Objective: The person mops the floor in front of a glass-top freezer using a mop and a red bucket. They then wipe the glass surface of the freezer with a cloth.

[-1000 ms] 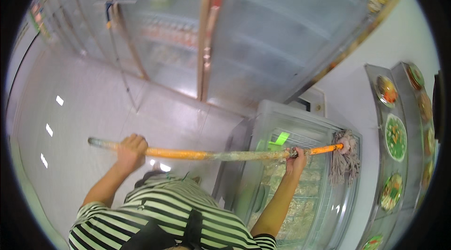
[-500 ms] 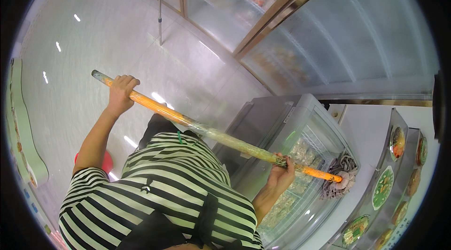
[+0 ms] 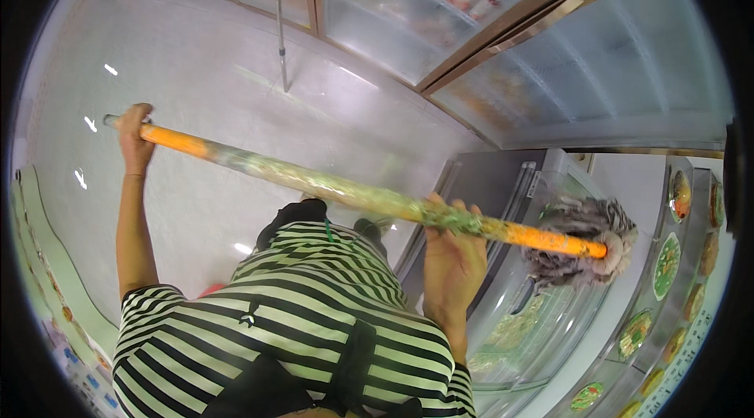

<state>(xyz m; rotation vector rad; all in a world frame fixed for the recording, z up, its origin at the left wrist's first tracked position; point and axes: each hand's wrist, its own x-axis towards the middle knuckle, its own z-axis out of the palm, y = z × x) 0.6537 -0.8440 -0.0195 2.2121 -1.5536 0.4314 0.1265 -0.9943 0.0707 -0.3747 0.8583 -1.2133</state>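
A long-handled mop (image 3: 314,183) stretches across the front of my body, its orange handle partly wrapped in clear and greenish film. Near the handle's far-left end, the fingers of my left hand (image 3: 136,138) are wrapped round it. My right hand (image 3: 455,270) grips the same handle farther down, palm facing up, with fingertips showing past its upper edge. Beyond that hand, the grey cloth-strand mop head (image 3: 577,219) hangs in the air at the right, in front of a glass-topped chest freezer (image 3: 542,339), and hides part of it.
Tall glass-door coolers (image 3: 393,25) with bottles inside line the back. A thin metal pole (image 3: 280,33) stands on the shiny pale floor (image 3: 212,65). Shelving with food pictures (image 3: 667,265) runs along the right, and a pale green curved edge (image 3: 59,249) along the left.
The mop has shifted and its head is raised and closer to me. My left hand has moved left; my right hand has come up, nearer the camera.
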